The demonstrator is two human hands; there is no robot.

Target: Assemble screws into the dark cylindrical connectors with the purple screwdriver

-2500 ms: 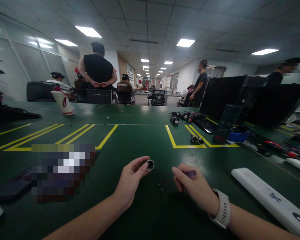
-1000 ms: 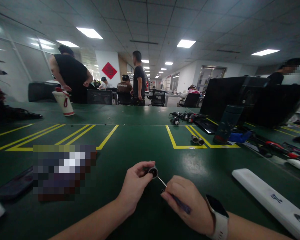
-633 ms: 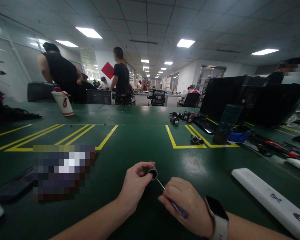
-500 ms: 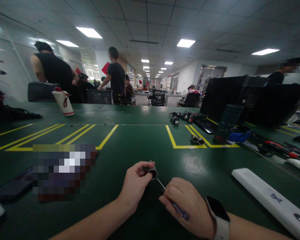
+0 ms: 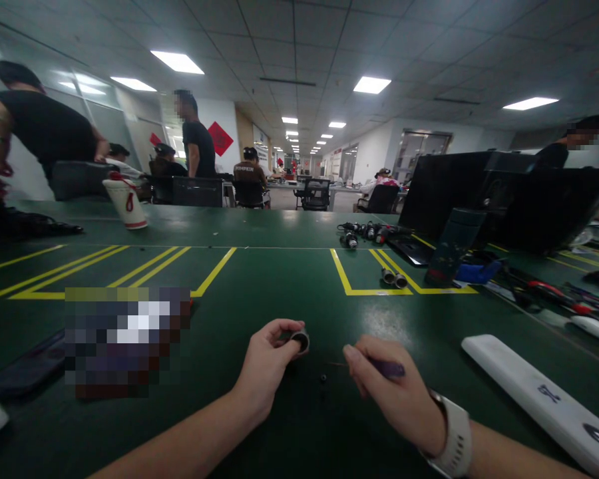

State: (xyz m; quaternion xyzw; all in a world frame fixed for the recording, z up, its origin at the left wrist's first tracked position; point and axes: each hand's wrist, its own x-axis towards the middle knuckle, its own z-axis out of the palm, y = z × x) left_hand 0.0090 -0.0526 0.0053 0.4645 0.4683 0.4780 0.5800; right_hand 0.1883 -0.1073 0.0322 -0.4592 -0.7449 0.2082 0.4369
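Observation:
My left hand (image 5: 265, 362) pinches a short hollow metal cylinder (image 5: 302, 341) between thumb and fingers, its open end turned toward me. A screwdriver with a purple handle (image 5: 390, 368) is in my right hand (image 5: 382, 372). The tool's thin shaft (image 5: 335, 363) points left, apart from the cylinder. On the green table (image 5: 259, 273) between my hands lies a tiny dark part (image 5: 323, 378), too small to make out fully. Two similar metal cylinders (image 5: 394, 279) rest farther off to the right, by the yellow tape lines.
A white oblong device (image 5: 534, 392) lies at the right, a dark bottle (image 5: 454, 247) and monitors (image 5: 469, 193) behind it. Several metal connectors (image 5: 364, 233) sit farther back. A paper cup (image 5: 127, 203) stands far left, a dark phone (image 5: 24, 366) nearer. People are beyond the table.
My right hand has moved right and turned, drawing the screwdriver away from the metal cylinder. The cylinder in my left hand has shifted slightly left. People in the background have moved left.

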